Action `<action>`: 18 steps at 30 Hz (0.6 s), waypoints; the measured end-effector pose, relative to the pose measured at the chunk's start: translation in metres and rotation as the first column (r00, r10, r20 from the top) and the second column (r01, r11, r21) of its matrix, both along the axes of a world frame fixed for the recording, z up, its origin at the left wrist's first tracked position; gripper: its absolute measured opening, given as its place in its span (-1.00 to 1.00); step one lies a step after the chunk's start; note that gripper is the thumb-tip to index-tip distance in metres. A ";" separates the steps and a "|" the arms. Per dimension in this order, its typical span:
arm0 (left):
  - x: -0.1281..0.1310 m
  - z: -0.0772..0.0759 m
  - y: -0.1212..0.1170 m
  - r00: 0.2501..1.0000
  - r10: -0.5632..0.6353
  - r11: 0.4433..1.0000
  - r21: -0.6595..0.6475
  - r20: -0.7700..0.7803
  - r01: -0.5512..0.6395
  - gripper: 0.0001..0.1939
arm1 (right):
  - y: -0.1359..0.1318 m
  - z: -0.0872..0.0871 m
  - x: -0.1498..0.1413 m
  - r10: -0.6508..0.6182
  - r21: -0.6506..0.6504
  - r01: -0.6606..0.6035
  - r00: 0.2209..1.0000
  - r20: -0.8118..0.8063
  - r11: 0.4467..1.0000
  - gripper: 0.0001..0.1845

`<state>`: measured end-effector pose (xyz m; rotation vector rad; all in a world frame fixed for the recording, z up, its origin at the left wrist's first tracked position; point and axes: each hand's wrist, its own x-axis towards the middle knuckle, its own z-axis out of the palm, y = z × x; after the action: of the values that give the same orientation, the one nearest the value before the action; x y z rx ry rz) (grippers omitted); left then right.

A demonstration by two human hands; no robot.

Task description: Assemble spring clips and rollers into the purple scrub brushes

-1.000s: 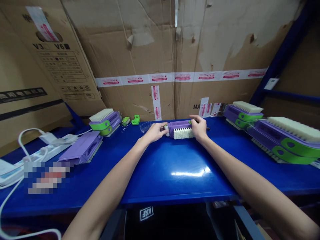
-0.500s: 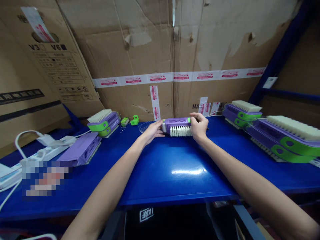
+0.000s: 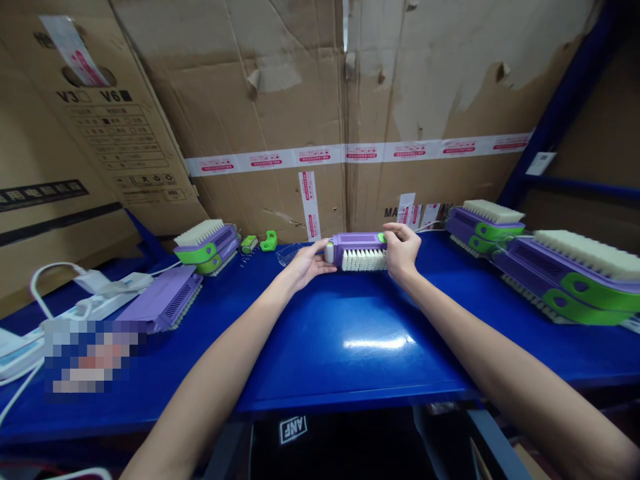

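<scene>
A purple brush (image 3: 363, 241) with pale bristles facing down is held level over the blue table, between my two hands. My right hand (image 3: 403, 253) is closed round its right end, by a small green part. At the left end, the thumb and fingers of my left hand (image 3: 306, 265) close above and below a light grey end piece (image 3: 329, 251). Whether that piece is fixed to the brush cannot be told. A clear plastic piece (image 3: 289, 254) lies just behind my left hand. Left of it are a green bracket (image 3: 269, 241) and a small green-and-grey part (image 3: 249, 244).
Purple-and-green brushes are stacked at left (image 3: 207, 248), back right (image 3: 483, 230) and right (image 3: 575, 273). A purple brush (image 3: 163, 297) lies bristles down beside a white power strip (image 3: 75, 320) with cables. Cardboard boxes (image 3: 270, 120) stand behind the blue table (image 3: 320, 347).
The brush and both hands have shifted slightly to the right. More of the light grey end piece shows beside my left thumb. Everything else stays put.
</scene>
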<state>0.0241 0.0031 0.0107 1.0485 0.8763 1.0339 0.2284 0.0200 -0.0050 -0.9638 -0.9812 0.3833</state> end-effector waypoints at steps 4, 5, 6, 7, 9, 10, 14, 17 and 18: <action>0.002 0.003 -0.005 1.000 0.020 1.000 0.014 -0.002 -0.020 -0.62 | 0.000 0.001 0.001 0.023 0.022 -0.022 0.999 -0.046 1.000 -0.77; 0.002 0.003 -0.006 1.000 0.022 1.000 0.011 -0.003 -0.022 -0.60 | 0.000 0.000 0.000 0.029 0.030 -0.028 0.998 -0.050 0.999 -0.77; 0.002 0.003 -0.006 1.000 0.023 1.000 0.006 -0.009 -0.023 -0.59 | 0.000 0.000 0.000 0.032 0.034 -0.031 0.998 -0.050 0.999 -0.77; 0.003 0.003 -0.007 0.999 0.025 1.000 0.002 -0.020 -0.025 -0.58 | 0.000 -0.001 -0.001 0.030 0.031 -0.029 0.998 -0.046 0.999 -0.77; 0.004 0.002 -0.007 0.998 0.033 0.999 0.007 -0.050 -0.032 -0.55 | 0.001 -0.002 -0.002 0.011 0.006 -0.010 0.999 -0.033 1.000 -0.76; 0.005 0.002 -0.007 0.997 0.039 0.999 0.017 -0.064 -0.038 -0.54 | 0.001 -0.003 -0.003 -0.008 -0.013 0.007 1.000 -0.026 1.000 -0.75; 0.007 0.003 -0.007 0.984 0.154 0.987 0.066 -0.090 -0.148 -0.52 | 0.002 -0.004 -0.003 -0.081 -0.076 0.078 0.996 -0.033 0.994 -0.74; 0.004 0.010 -0.006 0.925 0.379 0.921 0.114 -0.041 -0.372 -0.53 | 0.003 -0.002 0.000 -0.104 -0.128 0.093 0.991 -0.083 0.987 -0.74; 0.003 0.012 -0.005 0.903 0.430 0.897 0.124 -0.018 -0.425 -0.50 | 0.004 -0.002 0.001 -0.107 -0.145 0.092 0.989 -0.101 0.985 -0.74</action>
<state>0.0268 -0.0021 0.0230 1.0004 1.1260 1.4497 0.2298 0.0237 -0.0070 -1.1037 -0.8119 0.4201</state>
